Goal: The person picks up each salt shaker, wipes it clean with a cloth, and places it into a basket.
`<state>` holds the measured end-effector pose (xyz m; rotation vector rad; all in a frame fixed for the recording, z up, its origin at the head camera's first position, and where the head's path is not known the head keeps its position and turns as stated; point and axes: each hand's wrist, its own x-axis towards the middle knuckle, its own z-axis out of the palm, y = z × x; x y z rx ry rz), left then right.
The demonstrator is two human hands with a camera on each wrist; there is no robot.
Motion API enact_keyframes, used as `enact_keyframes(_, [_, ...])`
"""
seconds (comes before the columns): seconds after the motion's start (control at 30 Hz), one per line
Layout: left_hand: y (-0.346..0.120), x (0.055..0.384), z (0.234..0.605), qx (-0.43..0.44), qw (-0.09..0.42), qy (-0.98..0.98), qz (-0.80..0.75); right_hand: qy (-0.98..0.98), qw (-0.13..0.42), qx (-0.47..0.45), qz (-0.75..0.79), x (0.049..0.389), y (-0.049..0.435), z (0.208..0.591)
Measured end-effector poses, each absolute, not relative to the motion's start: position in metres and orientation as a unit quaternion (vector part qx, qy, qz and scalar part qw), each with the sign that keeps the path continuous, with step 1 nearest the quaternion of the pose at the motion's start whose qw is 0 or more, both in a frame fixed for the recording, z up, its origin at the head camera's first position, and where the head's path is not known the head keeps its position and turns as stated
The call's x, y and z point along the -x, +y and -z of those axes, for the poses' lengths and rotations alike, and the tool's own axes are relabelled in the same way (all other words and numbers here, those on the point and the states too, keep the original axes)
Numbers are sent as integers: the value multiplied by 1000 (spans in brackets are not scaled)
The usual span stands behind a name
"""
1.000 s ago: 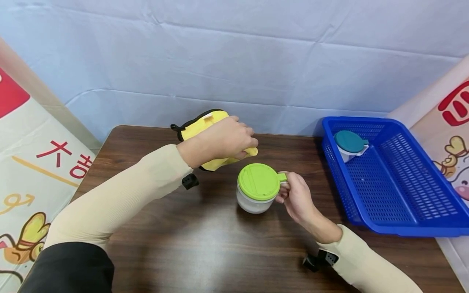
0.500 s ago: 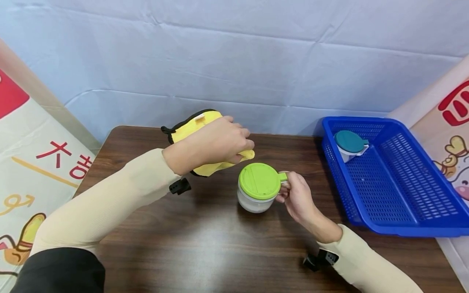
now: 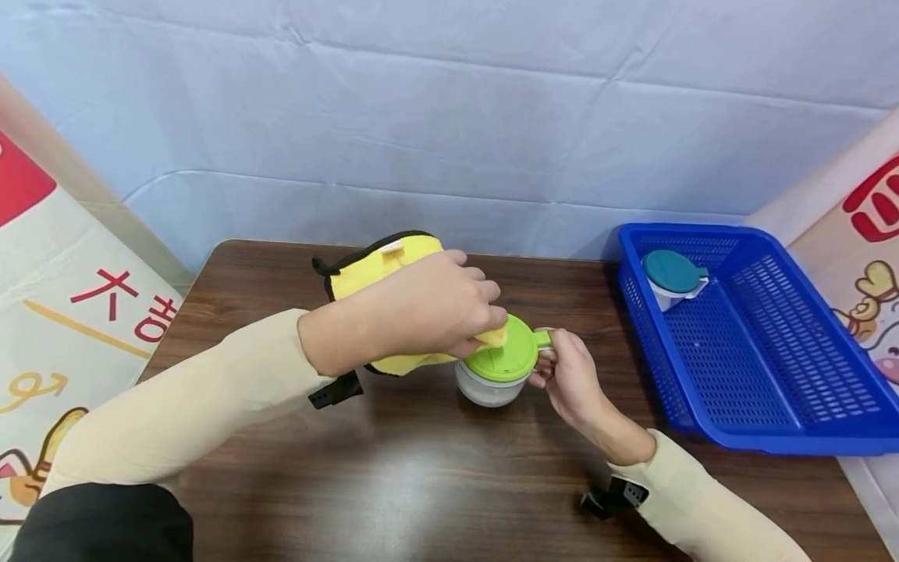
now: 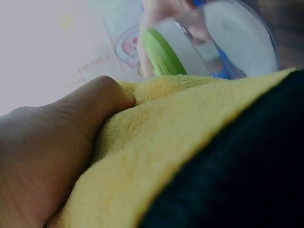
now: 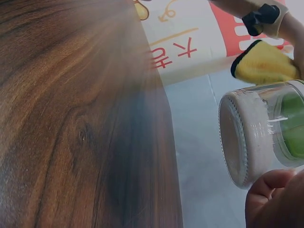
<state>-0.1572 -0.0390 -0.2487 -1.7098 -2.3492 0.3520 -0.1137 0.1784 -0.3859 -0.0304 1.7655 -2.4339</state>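
Observation:
My left hand (image 3: 449, 304) grips a yellow cloth (image 3: 365, 273) with black edging and a hanging loop. A bunched corner of the cloth overlaps the left part of a green lid (image 3: 516, 355) in the head view. Beneath that lid is a clear jar (image 3: 492, 390) with white contents low inside. My right hand (image 3: 572, 382) holds the jar by its handle, on the right side. In the right wrist view the jar's ribbed base (image 5: 237, 142) shows raised off the wooden table. Thumb and folded cloth (image 4: 156, 109) fill much of the left wrist view.
A blue plastic basket (image 3: 702, 433) stands at the table's right, holding a similar jar with a teal lid (image 3: 670, 271) in its far left corner. A pale cloth backdrop (image 3: 449, 140) hangs behind the wooden table (image 3: 414, 484). Printed sheets (image 3: 91, 343) flank both sides.
My left hand first drew a little left with the cloth, then came down and right, bringing the cloth's corner over the green lid. My right hand and the jar have barely moved.

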Motion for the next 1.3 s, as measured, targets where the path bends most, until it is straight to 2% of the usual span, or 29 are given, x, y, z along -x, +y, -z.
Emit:
enact_keyframes(0.27, [-27, 140, 249, 596, 132, -785, -110, 587, 69, 23, 806, 114, 177, 386])
enact_keyframes(0.8, [-4, 140, 259, 586, 80, -790, -159, 589, 61, 23, 805, 115, 174, 390])
enact_keyframes(1.1, [-2, 140, 263, 585, 102, -788, -164, 587, 60, 10, 807, 114, 173, 391])
enact_keyframes(1.3, [-1, 141, 264, 577, 99, -792, -174, 585, 64, 15, 809, 114, 173, 391])
